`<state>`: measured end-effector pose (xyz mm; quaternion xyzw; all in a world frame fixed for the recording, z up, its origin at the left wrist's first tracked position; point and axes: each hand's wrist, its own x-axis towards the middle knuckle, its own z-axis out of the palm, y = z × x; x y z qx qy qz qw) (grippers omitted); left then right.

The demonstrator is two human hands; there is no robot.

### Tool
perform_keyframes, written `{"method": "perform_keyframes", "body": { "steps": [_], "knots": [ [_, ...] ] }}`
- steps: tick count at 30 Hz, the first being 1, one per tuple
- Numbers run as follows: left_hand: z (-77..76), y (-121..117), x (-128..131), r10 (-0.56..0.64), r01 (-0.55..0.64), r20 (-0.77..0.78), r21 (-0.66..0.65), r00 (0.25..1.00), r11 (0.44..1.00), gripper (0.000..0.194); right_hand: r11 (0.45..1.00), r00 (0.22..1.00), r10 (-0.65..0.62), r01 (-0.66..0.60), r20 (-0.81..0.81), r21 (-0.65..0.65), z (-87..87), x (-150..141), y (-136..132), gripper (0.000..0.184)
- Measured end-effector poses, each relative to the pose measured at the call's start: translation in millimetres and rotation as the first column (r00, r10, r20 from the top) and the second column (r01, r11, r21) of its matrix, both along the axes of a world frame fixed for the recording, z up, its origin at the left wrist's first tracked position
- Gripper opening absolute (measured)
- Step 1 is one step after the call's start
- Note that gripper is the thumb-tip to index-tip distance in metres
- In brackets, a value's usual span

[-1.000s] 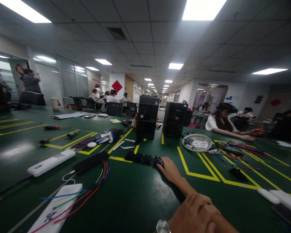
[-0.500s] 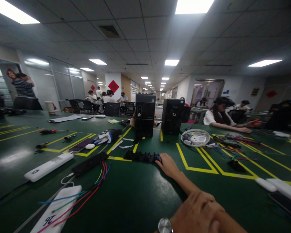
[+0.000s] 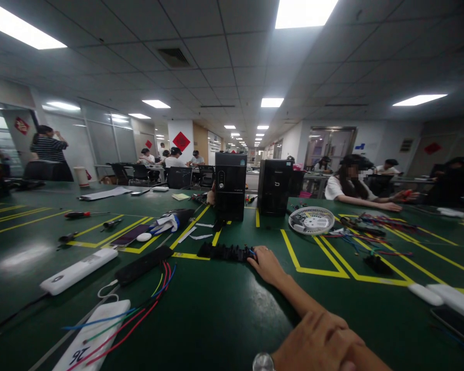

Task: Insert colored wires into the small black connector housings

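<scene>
Black ribbed strip (image 3: 222, 252): lies flat on the green worktop (image 3: 201, 309), well in from the far edge, running roughly side to side; too dark to identify further.
Right hand (image 3: 266, 264): palm down, thumb apart from the fingers, touching the right end of the strip beside a bit of blue wire (image 3: 252, 252); cannot tell whether pinching or merely resting.
Left hand (image 3: 313, 337): wrapped around the right forearm (image 3: 299, 299), well apart from the strip.
Weight and feel: probably light, perhaps bending between the ribs; likely easy to grip, not slippery.
Fragile part: most likely the wire at the right end.
Hold: better taken by the black body, around the middle or at both ends, than by the wire.
Toward the far edge: white paper slips (image 3: 201, 237) near the left end of the strip; farther on, an upright black computer tower (image 3: 230, 190).
</scene>
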<state>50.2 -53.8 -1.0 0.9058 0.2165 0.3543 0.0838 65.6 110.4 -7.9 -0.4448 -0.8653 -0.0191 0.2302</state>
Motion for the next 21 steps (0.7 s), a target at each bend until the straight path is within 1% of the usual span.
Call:
{"method": "perform_keyframes", "body": {
  "steps": [6, 11, 14, 17, 18, 19, 20, 21],
  "knots": [
    [1.0, 1, 0, 0.021, -0.02, -0.037, 0.022, 0.999, 1.0, 0.039, 0.999, 0.999, -0.028, 0.028, 0.016, -0.021, 1.1, -1, -1, 0.023],
    [0.1, 1, 0, 0.023, -0.022, -0.041, 0.026, 0.999, 0.999, 0.039, 1.0, 1.0, -0.004, 0.004, 0.001, -0.001, -2.3, 0, 2, 0.022],
    [-1.5, 2, 1, 0.011, -0.009, -0.042, 0.044, 0.999, 0.999, 0.039, 0.999, 1.0, 0.003, -0.002, -0.023, 0.045, -6.6, 0, 2, 0.022],
    [-2.8, 4, 0, 0.054, -0.052, -0.013, 0.085, 0.998, 0.995, 0.04, 0.987, 0.997, -0.049, 0.057, -0.061, 0.148, -3.5, 1, -1, 0.024],
    [-2.9, 5, 0, 0.083, -0.08, -0.018, 0.128, 0.996, 0.989, 0.039, 0.98, 0.994, -0.071, 0.084, -0.081, 0.182, 1.1, 1, -3, 0.024],
    [-2.8, 6, -1, 0.124, -0.111, -0.05, 0.201, 0.991, 0.973, 0.039, 0.972, 0.99, -0.089, 0.11, -0.106, 0.208, 7.9, 2, -5, 0.024],
    [-2.6, 6, -1, 0.18, -0.133, -0.117, 0.329, 0.977, 0.935, 0.038, 0.967, 0.985, -0.098, 0.127, -0.139, 0.219, 16.7, 2, -8, 0.024],
    [-2.3, 6, -1, 0.252, -0.127, -0.203, 0.483, 0.946, 0.866, 0.036, 0.969, 0.979, -0.094, 0.133, -0.182, 0.21, 27.3, 2, -11, 0.025]
  ]
}}
